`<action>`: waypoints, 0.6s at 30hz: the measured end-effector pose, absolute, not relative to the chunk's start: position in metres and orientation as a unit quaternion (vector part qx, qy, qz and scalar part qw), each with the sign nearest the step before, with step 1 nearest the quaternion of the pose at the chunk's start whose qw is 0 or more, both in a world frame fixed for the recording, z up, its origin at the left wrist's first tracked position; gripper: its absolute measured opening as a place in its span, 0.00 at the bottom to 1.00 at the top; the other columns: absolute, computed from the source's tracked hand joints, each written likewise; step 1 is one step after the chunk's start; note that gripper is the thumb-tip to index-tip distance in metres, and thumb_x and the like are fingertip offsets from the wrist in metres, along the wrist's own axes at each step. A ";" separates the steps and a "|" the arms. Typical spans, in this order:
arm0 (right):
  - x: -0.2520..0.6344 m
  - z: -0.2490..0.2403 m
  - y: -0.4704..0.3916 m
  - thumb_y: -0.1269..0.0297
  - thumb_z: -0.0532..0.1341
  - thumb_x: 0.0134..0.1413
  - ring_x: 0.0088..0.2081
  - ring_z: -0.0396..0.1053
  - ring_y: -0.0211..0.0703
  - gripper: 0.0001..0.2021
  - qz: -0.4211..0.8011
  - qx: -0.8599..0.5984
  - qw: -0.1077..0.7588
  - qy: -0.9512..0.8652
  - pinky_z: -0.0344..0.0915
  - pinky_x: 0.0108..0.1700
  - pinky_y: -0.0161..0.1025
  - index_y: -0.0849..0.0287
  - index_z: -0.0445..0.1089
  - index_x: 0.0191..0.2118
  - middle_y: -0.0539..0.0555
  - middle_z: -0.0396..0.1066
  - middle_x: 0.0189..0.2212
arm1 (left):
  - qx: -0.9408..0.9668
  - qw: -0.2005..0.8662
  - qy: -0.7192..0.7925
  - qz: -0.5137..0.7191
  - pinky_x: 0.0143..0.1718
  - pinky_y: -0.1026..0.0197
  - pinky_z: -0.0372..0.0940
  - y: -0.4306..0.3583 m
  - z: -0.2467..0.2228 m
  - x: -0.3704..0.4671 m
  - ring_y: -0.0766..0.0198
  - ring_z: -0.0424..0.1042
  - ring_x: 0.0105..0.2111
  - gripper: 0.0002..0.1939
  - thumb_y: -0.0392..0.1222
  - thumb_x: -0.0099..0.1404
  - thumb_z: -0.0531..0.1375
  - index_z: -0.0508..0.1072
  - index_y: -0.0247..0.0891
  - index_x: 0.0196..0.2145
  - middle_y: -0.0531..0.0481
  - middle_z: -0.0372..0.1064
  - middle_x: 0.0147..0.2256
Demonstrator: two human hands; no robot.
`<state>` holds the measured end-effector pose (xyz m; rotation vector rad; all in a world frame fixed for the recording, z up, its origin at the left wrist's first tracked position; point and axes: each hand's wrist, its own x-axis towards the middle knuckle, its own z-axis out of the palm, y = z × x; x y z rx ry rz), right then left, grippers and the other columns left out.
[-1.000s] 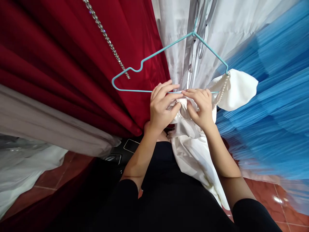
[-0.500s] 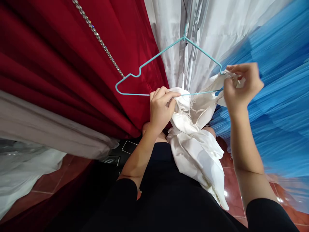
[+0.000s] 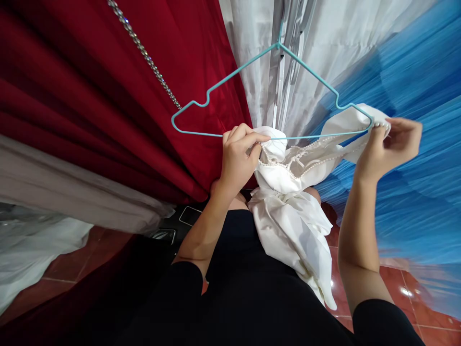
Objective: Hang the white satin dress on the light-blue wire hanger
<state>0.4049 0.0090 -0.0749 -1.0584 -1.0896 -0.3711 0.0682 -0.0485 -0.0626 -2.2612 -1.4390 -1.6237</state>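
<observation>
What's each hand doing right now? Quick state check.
Left hand: closed, holding the hanger by its lower bar, against the white garment.
Right hand: closed, holding the garment's pearl-edged end; fingers partly blurred.

Red fabric (image 3: 90, 72) hangs in deep folds, a glittering beaded strip (image 3: 142, 52) running down it. Below the red fabric hangs dull grey-beige cloth (image 3: 72, 178), with sheer white material (image 3: 43, 250) lower still. Just right of the red fabric stand metal poles (image 3: 274, 81) against pale drapery (image 3: 345, 29); farther right spreads blue tulle (image 3: 425, 168). Glossy reddish floor tiles (image 3: 432, 317), below the red fabric's level, reflect a bright light.
</observation>
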 end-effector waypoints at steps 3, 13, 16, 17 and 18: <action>0.375 -0.104 -0.036 0.60 0.67 0.57 0.49 0.74 0.52 0.06 -0.302 -0.438 0.678 -0.507 0.73 0.51 0.55 0.56 0.76 0.37 0.58 0.70 0.42 | -0.720 0.000 -0.452 -0.527 0.53 0.52 0.64 -0.049 -0.067 0.075 0.58 0.73 0.40 0.16 0.25 0.71 0.62 0.83 0.46 0.42 0.54 0.71 0.36; 0.282 -0.079 -0.052 0.56 0.56 0.76 0.47 0.77 0.46 0.15 0.014 -0.402 0.529 -0.747 0.78 0.50 0.48 0.50 0.77 0.56 0.55 0.76 0.45 | -0.712 -0.029 -0.420 -0.562 0.58 0.48 0.68 -0.056 -0.066 0.078 0.57 0.76 0.43 0.14 0.28 0.69 0.63 0.83 0.46 0.42 0.53 0.76 0.38; 0.274 -0.077 -0.046 0.60 0.60 0.75 0.40 0.74 0.42 0.11 0.019 -0.383 0.582 -0.717 0.76 0.45 0.44 0.51 0.80 0.50 0.51 0.73 0.39 | -0.689 -0.066 -0.407 -0.596 0.61 0.47 0.69 -0.075 -0.072 0.075 0.55 0.79 0.48 0.10 0.33 0.70 0.63 0.81 0.45 0.43 0.52 0.78 0.42; 0.273 -0.078 -0.046 0.61 0.61 0.74 0.40 0.74 0.42 0.10 0.019 -0.379 0.598 -0.706 0.75 0.44 0.44 0.51 0.80 0.49 0.51 0.72 0.39 | -0.665 -0.081 -0.410 -0.620 0.57 0.49 0.71 -0.082 -0.078 0.072 0.56 0.79 0.47 0.07 0.36 0.70 0.63 0.81 0.45 0.43 0.52 0.78 0.41; 0.274 -0.078 -0.046 0.62 0.61 0.73 0.40 0.73 0.42 0.09 0.022 -0.378 0.606 -0.700 0.75 0.43 0.43 0.50 0.81 0.48 0.51 0.72 0.39 | -0.632 -0.099 -0.420 -0.644 0.51 0.52 0.73 -0.087 -0.085 0.068 0.57 0.79 0.44 0.06 0.37 0.70 0.62 0.80 0.44 0.42 0.51 0.77 0.39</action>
